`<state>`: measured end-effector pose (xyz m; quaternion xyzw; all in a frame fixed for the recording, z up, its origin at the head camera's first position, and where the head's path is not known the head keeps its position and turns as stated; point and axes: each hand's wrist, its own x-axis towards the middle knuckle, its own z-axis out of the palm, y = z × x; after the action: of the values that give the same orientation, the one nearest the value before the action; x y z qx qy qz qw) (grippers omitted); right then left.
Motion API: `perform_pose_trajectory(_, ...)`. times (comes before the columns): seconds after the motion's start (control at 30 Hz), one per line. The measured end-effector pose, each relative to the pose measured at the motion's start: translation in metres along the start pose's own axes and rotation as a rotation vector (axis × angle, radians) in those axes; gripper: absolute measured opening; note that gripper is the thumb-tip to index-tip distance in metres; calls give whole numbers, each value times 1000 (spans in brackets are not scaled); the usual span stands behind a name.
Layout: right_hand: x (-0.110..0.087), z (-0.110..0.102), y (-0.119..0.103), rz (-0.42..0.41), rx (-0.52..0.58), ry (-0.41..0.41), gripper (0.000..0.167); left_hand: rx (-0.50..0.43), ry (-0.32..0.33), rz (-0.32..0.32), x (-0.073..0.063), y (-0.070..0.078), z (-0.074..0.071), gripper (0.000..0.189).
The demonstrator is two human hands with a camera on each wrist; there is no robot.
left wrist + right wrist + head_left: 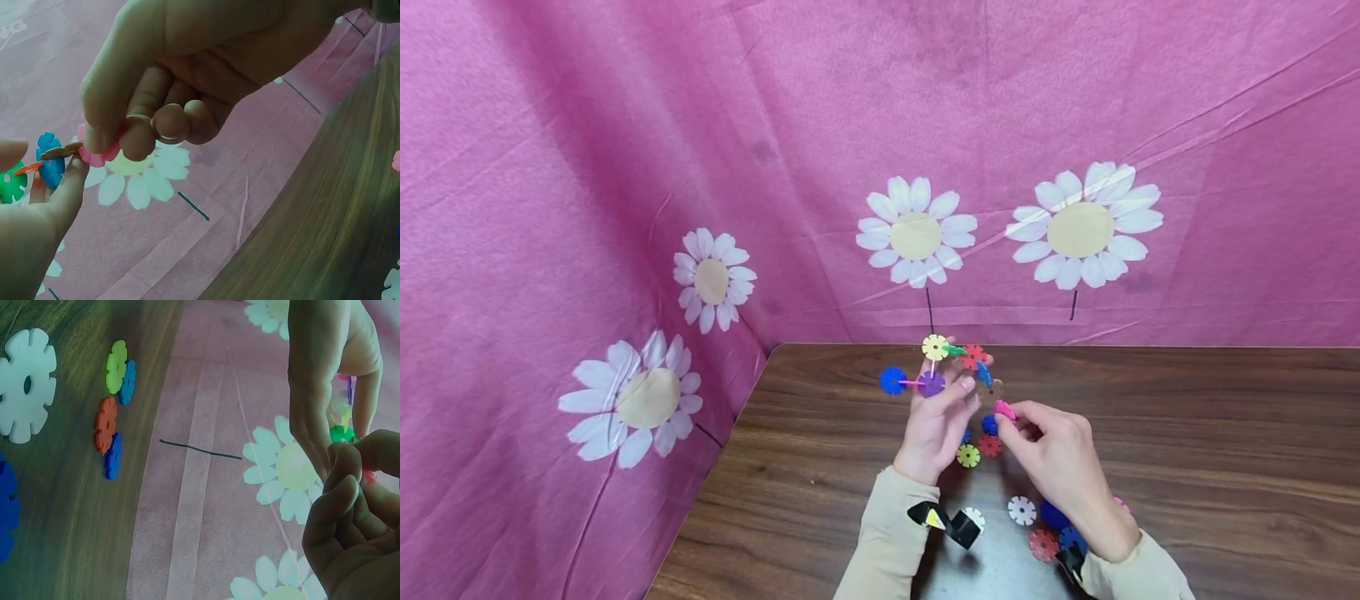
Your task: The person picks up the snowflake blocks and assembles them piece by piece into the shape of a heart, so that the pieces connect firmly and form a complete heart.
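Note:
My left hand (934,429) holds a chain of flower-like notched plastic discs above the table. In it are a blue disc (892,381), a purple disc (931,383), a yellow disc (935,347), a green disc (954,351), a red disc (973,357) and another blue disc (51,164). A brown disc (61,151) is at the near end. My right hand (1063,454) pinches a pink disc (1004,409) between thumb and forefinger. In the left wrist view the pink disc meets the brown disc's edge; how deeply they interlock is hidden by the fingers.
On the wooden table (1225,450) below lie loose discs: yellow (968,456), red (989,446), white (1022,510) and another red (1043,545). Several blue discs lie partly under the right wrist. A pink cloth (820,125) with printed daisies hangs behind and at the left.

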<state>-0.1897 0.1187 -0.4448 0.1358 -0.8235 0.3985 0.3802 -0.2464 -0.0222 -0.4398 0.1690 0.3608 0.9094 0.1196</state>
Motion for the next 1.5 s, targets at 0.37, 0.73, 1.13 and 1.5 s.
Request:
perform_pose_trajectory(0.37,0,-1,2,-27,-18,25,13,-12,-4,20,0,-7,2,65)
perform_pose_trajectory(0.73,2,-2,3,-65,-32,44,8,39,30,2,0,-10,5,59)
perform_pose_trajectory(1.13,2,-5,-2,-71,-97,38,7,66,25,7,0,-15,5,69)
perform_pose_trajectory(1.5,0,0,-4,-26,-71,77,7,73,60,15,1,-21,5,52)
